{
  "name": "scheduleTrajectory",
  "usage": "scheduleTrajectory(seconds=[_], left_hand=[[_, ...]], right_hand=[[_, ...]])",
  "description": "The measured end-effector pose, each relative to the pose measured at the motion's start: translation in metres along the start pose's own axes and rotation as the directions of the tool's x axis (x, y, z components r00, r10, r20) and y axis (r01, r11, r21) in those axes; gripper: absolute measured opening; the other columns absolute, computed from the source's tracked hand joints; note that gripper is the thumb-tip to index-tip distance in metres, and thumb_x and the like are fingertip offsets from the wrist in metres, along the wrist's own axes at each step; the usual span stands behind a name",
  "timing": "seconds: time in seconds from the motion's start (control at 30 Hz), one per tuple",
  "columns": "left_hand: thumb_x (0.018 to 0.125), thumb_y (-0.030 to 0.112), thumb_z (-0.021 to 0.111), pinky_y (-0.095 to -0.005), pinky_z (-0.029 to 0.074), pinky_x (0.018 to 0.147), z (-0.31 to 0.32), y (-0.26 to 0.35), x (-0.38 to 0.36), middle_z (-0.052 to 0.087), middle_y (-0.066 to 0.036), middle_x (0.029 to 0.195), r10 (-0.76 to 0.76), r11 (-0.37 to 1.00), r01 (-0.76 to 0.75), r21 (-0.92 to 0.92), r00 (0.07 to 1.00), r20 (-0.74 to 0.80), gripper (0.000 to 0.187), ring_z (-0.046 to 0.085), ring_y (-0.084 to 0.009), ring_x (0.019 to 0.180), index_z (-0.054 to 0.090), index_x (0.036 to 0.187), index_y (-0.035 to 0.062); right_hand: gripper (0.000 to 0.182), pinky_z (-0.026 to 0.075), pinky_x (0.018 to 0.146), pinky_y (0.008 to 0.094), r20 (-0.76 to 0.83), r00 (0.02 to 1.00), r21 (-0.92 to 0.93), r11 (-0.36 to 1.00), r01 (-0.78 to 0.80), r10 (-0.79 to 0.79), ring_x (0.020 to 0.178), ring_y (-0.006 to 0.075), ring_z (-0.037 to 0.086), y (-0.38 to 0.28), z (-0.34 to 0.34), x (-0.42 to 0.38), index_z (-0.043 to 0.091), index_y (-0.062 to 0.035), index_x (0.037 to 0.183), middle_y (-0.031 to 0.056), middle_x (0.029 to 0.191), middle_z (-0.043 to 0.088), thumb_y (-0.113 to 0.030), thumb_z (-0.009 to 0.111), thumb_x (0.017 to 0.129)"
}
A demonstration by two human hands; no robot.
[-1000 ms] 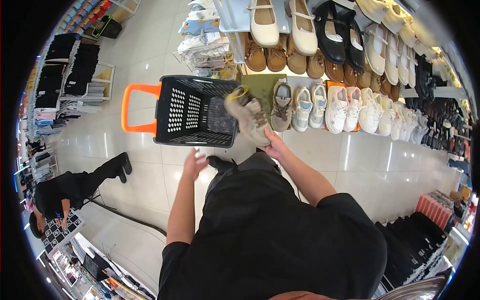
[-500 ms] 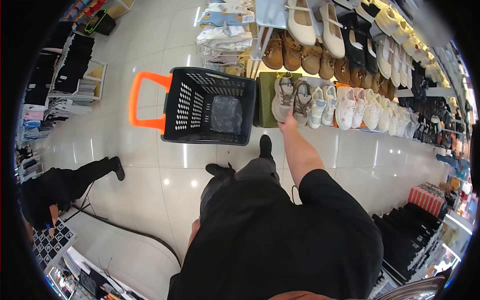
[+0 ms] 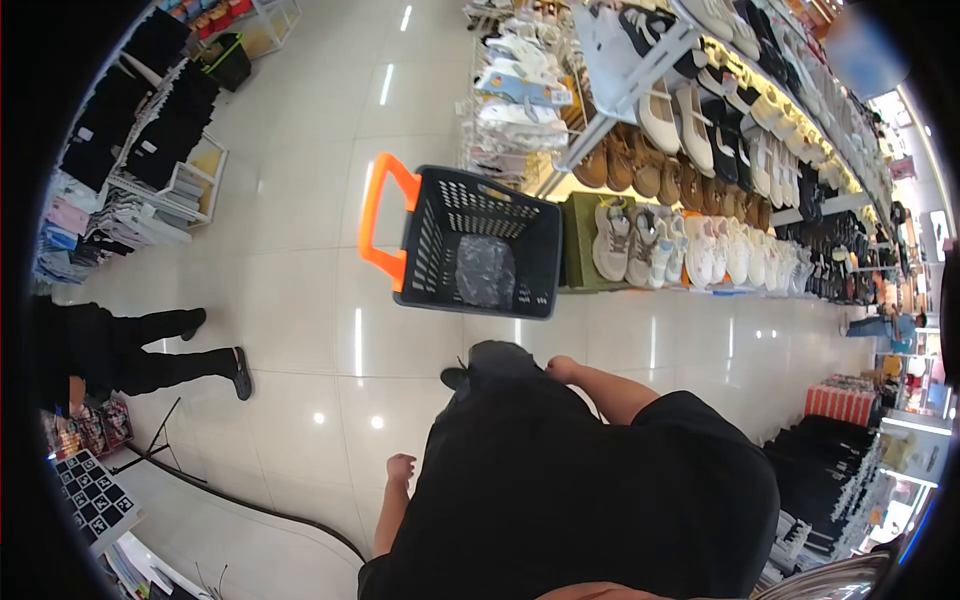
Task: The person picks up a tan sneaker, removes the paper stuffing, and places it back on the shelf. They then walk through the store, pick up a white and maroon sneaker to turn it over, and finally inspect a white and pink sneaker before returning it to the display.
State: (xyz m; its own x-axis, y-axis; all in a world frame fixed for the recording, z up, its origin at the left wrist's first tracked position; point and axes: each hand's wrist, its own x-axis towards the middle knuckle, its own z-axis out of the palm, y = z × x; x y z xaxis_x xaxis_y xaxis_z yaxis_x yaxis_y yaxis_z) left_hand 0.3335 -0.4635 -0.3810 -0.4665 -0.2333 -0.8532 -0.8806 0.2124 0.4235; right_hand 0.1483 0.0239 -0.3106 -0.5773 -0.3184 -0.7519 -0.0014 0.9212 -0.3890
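Note:
My right hand (image 3: 563, 369) is held low in front of me, fingers curled in, with nothing visible in it. It is nearest to the shopping basket (image 3: 427, 290) and the shoe row, apart from both. At my left side hangs my left hand (image 3: 401, 467), its fingers loosely curled and no object seen in it. The black basket has an orange handle (image 3: 368, 215) and stands on the floor with a dark, crumpled plastic-wrapped package (image 3: 486, 271) inside. Beige-grey sneakers (image 3: 612, 244) stand on the low display, just right of a green box (image 3: 582, 243).
Shelves of white sneakers (image 3: 738, 250), brown shoes (image 3: 620, 165) and pale strapped shoes (image 3: 660, 120) line the right. A person in black (image 3: 150, 340) stands at the left, near a tripod stand (image 3: 165, 440). Folded clothes (image 3: 150, 130) fill the far-left racks.
My right hand has let go of the beige-grey sneaker and drawn back toward my body. My left hand has come into fuller view. The view has shifted; the person at left has changed stance.

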Motion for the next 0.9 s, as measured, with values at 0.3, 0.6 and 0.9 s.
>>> scheduleTrajectory(seconds=[0.3, 0.6, 0.9], left_hand=[[0.082, 0.025, 0.043, -0.0287, 0.045, 0.058, -0.12, 0.26, 0.009, 0.06, -0.01, 0.076, 0.236, 0.955, -0.242, -0.171, 0.97, -0.056, 0.03, 0.057, -0.0195, 0.062, 0.056, 0.083, -0.0015], [0.067, 0.027, 0.048, -0.0366, 0.045, 0.067, -0.291, 0.168, 0.076, 0.06, -0.014, 0.078, 0.264, 0.705, -0.219, 0.674, 0.964, 0.037, 0.027, 0.057, -0.0308, 0.078, 0.063, 0.072, 0.0045], [0.07, 0.031, 0.052, -0.0375, 0.045, 0.067, -0.383, 0.252, 0.205, 0.061, -0.017, 0.076, 0.113, 0.728, -0.111, 0.677, 0.993, 0.041, 0.032, 0.058, -0.0298, 0.076, 0.062, 0.078, 0.0014]], right_hand=[[0.021, 0.046, 0.053, 0.0354, 0.095, 0.964, 0.173, 0.95, -0.261, 0.248, 0.059, 0.0262, 0.056, -0.061, -0.044, 0.109, 0.059, 0.0006, 0.066, 0.0145, 0.062, 0.056, -0.015, 0.046, 0.071], [0.018, 0.047, 0.055, 0.0346, 0.277, 0.961, 0.124, 0.992, -0.033, -0.003, 0.062, 0.025, 0.059, -0.164, -0.022, 0.249, 0.063, -0.0065, 0.074, 0.0136, 0.07, 0.06, -0.02, 0.057, 0.063], [0.03, 0.045, 0.064, 0.0353, 0.149, 0.979, 0.284, 0.942, -0.18, 0.142, 0.074, 0.0279, 0.058, -0.253, -0.06, 0.233, 0.062, -0.0037, 0.071, 0.0161, 0.074, 0.06, -0.032, 0.053, 0.071]])
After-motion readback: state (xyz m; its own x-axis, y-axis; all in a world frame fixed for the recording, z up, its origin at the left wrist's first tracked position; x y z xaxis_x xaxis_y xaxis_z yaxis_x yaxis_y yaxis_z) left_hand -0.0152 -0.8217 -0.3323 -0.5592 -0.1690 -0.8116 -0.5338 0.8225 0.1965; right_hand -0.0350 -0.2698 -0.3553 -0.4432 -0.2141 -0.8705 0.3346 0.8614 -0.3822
